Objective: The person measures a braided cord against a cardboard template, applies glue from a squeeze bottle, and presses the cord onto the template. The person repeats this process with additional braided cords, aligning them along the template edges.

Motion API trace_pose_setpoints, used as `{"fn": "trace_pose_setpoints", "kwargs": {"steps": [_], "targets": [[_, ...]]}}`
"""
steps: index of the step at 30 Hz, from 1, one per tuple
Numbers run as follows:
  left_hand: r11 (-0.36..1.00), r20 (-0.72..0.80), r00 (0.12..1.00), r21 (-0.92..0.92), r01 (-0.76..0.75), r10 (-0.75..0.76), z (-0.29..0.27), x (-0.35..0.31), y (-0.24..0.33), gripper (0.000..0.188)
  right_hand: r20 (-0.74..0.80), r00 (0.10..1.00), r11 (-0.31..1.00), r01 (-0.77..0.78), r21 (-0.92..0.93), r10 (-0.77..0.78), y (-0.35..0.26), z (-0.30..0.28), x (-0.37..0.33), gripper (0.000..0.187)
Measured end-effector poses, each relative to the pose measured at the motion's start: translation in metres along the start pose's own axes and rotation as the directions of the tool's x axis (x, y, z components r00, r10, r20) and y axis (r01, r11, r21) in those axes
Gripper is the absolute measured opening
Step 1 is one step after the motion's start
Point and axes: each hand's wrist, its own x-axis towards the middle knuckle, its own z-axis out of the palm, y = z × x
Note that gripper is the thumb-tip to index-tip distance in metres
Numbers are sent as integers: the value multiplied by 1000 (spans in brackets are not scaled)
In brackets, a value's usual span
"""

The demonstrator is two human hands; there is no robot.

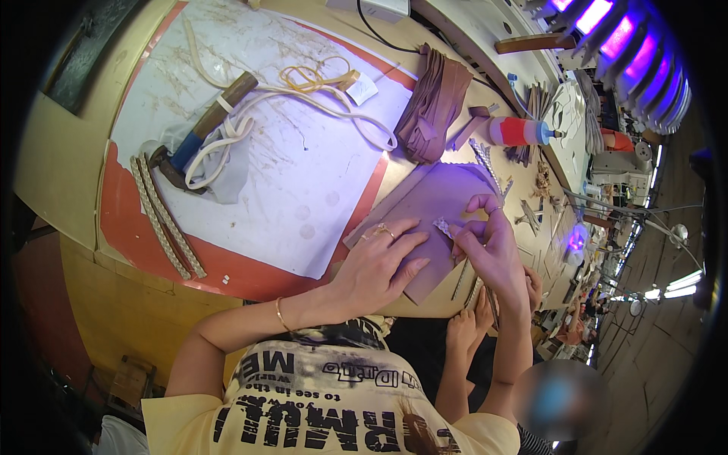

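Fingers [485, 203], right hand [499, 254]: pinching one strip [443, 225]; left hand [371, 264]: parted, on brown panel [451, 189].

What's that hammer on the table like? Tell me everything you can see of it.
The hammer lies, untouched by anyone, on a white sheet toward the picture's upper left. Its handle slants up and right: brown, wooden-looking at the far end, blue nearer the head, with a pale band across the wood. The head is dark and looks like metal. White cord loops closely around it, and pale, crumpled wrapping lies beside it.
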Motion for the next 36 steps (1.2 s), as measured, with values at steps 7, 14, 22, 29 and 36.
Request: {"fn": "trace_pose_setpoints", "kwargs": {"steps": [7, 14, 22, 29, 36], "targets": [[1000, -1, 1000, -1, 5, -5, 0, 0, 0, 37, 2, 1000, 1000, -7, -4, 7, 0, 0, 0, 29], [1000, -11, 1000, 20, 1, -1, 1, 0, 1, 36, 11, 1000, 1000, 17, -19, -17, 2, 0, 1, 29], [999, -9, 1000, 35, -15, 15, -3, 5, 3, 38, 4, 1000, 1000, -2, -31, 2, 2, -1, 2, 28], [999, 2, 999, 13, -36, 36, -5, 18, -1, 34, -7, 1000, 999, -5, -35, 5, 4, -1, 3, 30], [1000, 56, 998, -24, -16, 17, -5, 21, -1, 42, 12, 1000, 999, 17, -32, -17, 5, -3, 5, 29]]}}
